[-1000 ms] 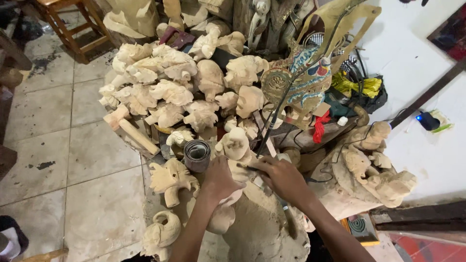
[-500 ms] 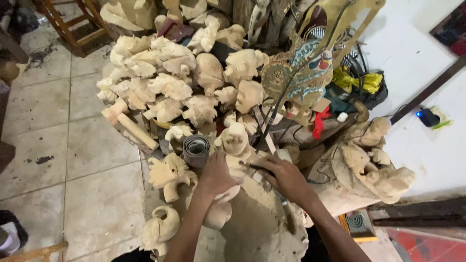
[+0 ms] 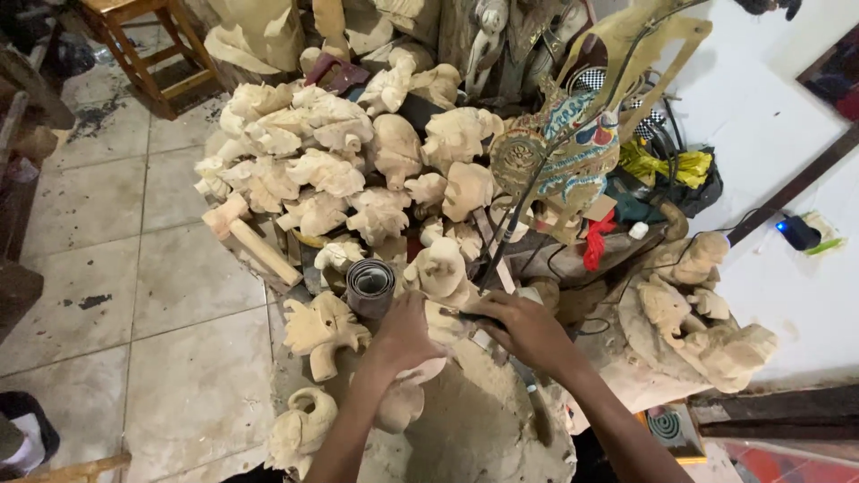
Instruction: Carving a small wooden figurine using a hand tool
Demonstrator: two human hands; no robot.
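Two hands work at a pale wooden carving (image 3: 438, 268) amid a heap of similar carvings. The left hand (image 3: 403, 331) grips its base; the right hand (image 3: 523, 326) pinches a small dark tool (image 3: 465, 315), mostly hidden. A sandpaper roll (image 3: 369, 284) stands just beside.

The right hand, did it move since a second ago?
No. The right hand stays pressed against the pale wooden carving, just right of the grey sandpaper roll. Only the camera shifted a little.
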